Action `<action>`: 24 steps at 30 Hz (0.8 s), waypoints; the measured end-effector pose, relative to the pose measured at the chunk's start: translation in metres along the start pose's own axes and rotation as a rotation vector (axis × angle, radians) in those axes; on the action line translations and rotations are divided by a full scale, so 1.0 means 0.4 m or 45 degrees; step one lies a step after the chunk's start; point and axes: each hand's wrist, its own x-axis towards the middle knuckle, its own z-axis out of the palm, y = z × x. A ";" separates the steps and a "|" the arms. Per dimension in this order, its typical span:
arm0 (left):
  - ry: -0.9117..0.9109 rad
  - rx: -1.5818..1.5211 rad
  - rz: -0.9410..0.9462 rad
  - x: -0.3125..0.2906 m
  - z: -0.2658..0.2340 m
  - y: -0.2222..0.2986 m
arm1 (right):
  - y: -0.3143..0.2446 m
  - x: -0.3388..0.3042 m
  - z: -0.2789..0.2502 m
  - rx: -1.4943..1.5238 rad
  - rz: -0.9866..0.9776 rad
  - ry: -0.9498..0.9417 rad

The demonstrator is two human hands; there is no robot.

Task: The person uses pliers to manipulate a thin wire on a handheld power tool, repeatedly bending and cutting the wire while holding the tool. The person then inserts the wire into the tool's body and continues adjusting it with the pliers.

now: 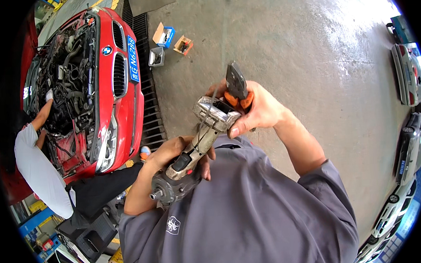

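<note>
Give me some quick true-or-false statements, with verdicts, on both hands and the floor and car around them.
1. The left hand grips the power tool. True.
2. The right hand is empty. False: the right hand holds pliers with orange handles.
3. The red car's engine is covered. False: the engine bay of the red car lies exposed.
4. A co-worker reaches into that bay. True.
5. A blue box stands on the floor. True.

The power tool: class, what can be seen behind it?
Behind the power tool, fingers of the left hand and part of the grey shirt show. The left palm and shirt directly behind the tool are covered.
</note>
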 end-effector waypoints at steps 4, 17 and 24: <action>0.080 -0.058 -0.067 0.029 -0.002 -0.011 | 0.006 0.037 -0.006 -0.092 0.025 0.014; 0.318 -0.097 0.328 0.026 -0.022 -0.022 | -0.029 -0.025 -0.001 0.537 -0.316 0.836; 0.697 0.225 0.213 0.048 0.013 -0.022 | 0.056 -0.144 0.086 -0.467 0.501 0.343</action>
